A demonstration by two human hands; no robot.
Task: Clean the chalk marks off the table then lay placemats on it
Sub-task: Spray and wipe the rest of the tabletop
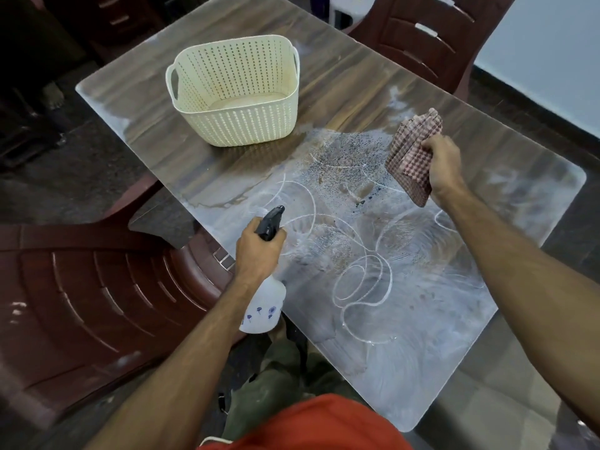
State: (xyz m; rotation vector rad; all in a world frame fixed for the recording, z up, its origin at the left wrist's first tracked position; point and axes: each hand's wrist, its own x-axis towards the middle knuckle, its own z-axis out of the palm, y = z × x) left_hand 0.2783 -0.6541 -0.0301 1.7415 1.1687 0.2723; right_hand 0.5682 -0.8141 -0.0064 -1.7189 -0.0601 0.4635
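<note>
White looping chalk marks [360, 280] cover the near half of the wood-grain table [357, 89]. A patch of fine spray droplets [344, 164] wets the middle of the table. My left hand [258, 251] grips a white spray bottle [264, 311] with a black trigger head [271, 222], its nozzle aimed over the chalk. My right hand [444, 167] holds a folded red-and-white checked cloth [412, 157] raised just above the table's right side.
A cream perforated plastic basket [233, 92] stands on the far left of the table. Dark red plastic chairs sit at the near left [97, 287] and the far right [428, 37]. No placemats are in view.
</note>
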